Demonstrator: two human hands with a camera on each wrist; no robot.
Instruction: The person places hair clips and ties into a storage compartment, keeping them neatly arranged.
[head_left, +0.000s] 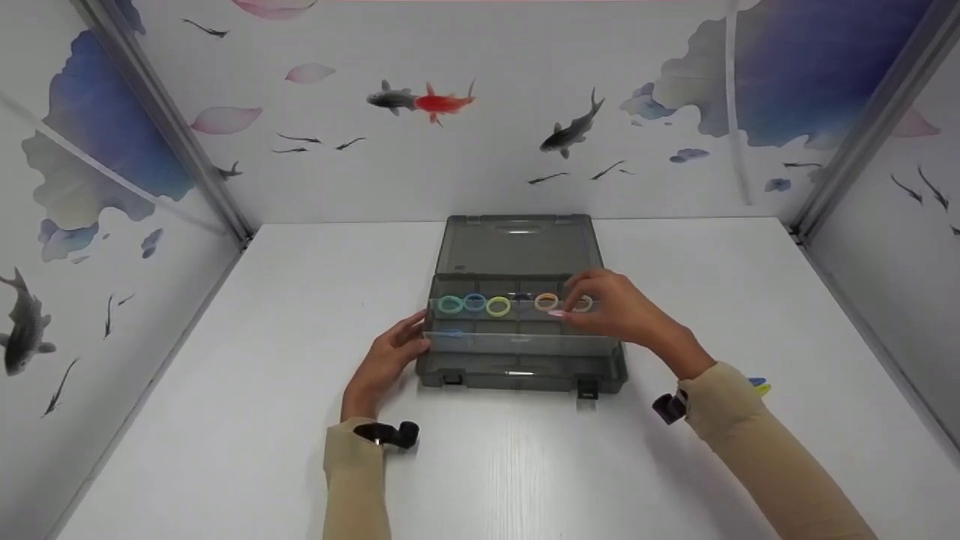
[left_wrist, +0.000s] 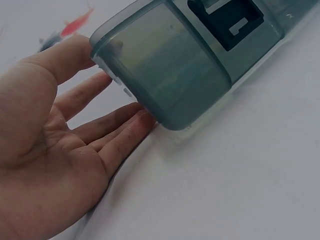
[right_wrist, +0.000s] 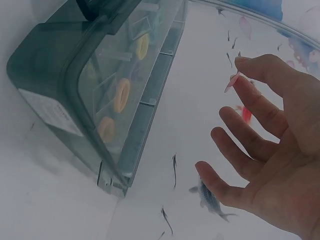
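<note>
A grey see-through compartment box point(head_left: 521, 360) stands on the table, its lid point(head_left: 520, 244) raised and leaning back. My left hand point(head_left: 386, 364) rests its fingertips against the box's left side, with fingers fairly straight in the left wrist view. Over the right part of the box, my right hand point(head_left: 619, 307) pinches a small flat pink piece point(right_wrist: 233, 83) between thumb and forefinger; its exact kind I cannot tell. Several coloured rings lie in a row inside, among them a green ring point(head_left: 450, 304), a yellow ring point(head_left: 498, 306) and an orange ring point(head_left: 546, 302). A small blue piece point(head_left: 452, 333) lies nearer the front.
Small blue and yellow pieces point(head_left: 760, 386) lie on the white table point(head_left: 510, 465), partly hidden by my right sleeve. A black latch point(head_left: 587, 388) hangs down at the box front. Printed panels point(head_left: 480, 165) with fish wall in the table on the left, back and right.
</note>
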